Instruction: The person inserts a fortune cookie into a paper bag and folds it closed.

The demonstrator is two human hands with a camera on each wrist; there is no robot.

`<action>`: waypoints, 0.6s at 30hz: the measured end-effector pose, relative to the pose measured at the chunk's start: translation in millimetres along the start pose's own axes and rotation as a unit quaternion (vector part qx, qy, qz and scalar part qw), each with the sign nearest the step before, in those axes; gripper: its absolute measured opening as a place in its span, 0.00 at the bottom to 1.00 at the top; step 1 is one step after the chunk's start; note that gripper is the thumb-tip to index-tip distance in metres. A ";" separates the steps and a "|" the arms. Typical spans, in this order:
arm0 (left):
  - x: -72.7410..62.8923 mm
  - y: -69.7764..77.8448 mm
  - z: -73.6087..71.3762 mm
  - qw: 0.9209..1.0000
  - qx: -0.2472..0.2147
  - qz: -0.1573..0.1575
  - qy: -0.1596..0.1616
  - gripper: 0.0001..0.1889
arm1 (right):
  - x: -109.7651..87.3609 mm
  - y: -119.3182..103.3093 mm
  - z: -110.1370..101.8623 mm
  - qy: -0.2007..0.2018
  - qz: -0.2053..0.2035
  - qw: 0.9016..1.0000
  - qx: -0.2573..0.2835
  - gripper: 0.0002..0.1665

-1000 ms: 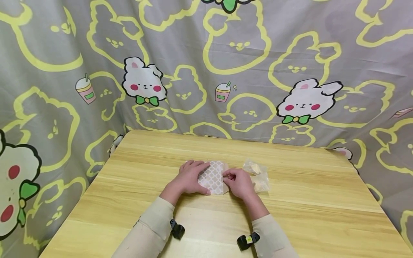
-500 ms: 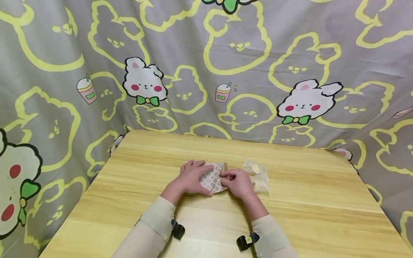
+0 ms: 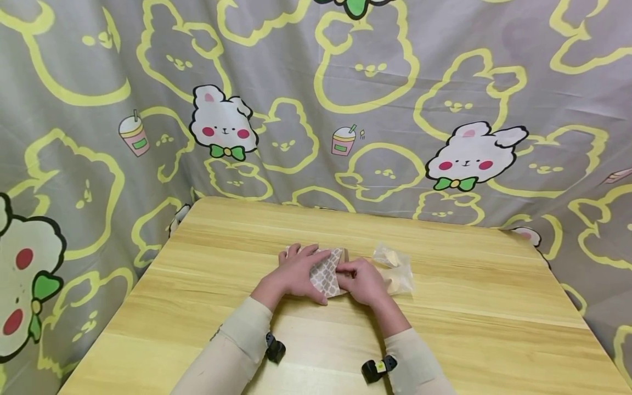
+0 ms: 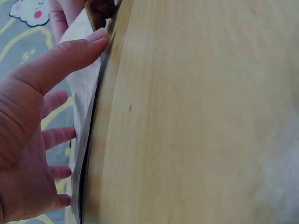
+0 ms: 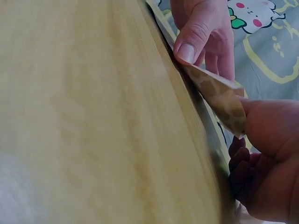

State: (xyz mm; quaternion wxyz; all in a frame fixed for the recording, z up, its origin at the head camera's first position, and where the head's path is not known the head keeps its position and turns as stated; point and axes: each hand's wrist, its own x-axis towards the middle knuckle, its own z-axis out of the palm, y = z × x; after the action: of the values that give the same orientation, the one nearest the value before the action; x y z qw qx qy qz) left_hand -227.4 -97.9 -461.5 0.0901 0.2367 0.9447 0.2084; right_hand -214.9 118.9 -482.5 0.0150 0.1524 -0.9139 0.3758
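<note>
Plastic packets (image 3: 401,278) lie partly behind the right hand (image 3: 362,281) (pinching patterned paper (image 3: 326,277)), the left hand (image 3: 295,274) resting there, fingers apart.

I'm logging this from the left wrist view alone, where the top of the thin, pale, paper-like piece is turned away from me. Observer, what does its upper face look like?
Observer: In the head view, the thin, pale, paper-like piece shows a white-and-beige lattice pattern.

Operator: Thanks. Does anything lie past the right hand?

Observer: Yes, clear, crumpled plastic packaging with something pale inside, on the pale wood-grain tabletop beyond and to the right of that hand.

Operator: And is anything fixed at the right forearm's beige fabric sleeve?

Observer: A small black device with a yellow mark sits at its cuff, on the inner side.
</note>
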 end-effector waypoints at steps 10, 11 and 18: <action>2.8 -1.1 2.5 1.000 -0.014 0.014 0.001 0.64 | -1.0 2.9 -1.4 -0.029 -0.028 0.999 -0.011 0.12; 3.1 -1.0 2.6 1.000 -0.016 0.015 0.001 0.64 | -0.9 2.6 -1.7 -0.033 -0.027 0.999 -0.013 0.10; 3.3 -2.0 2.3 1.000 -0.017 0.010 0.000 0.63 | 0.1 0.1 -2.3 -0.036 -0.023 0.999 -0.031 0.04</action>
State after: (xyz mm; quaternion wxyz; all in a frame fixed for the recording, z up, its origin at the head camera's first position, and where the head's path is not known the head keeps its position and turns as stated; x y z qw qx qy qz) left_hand -230.5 -97.1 -464.6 0.0918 0.2446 0.9385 0.2259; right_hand -215.2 120.5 -480.9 -0.0044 0.1867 -0.9212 0.3415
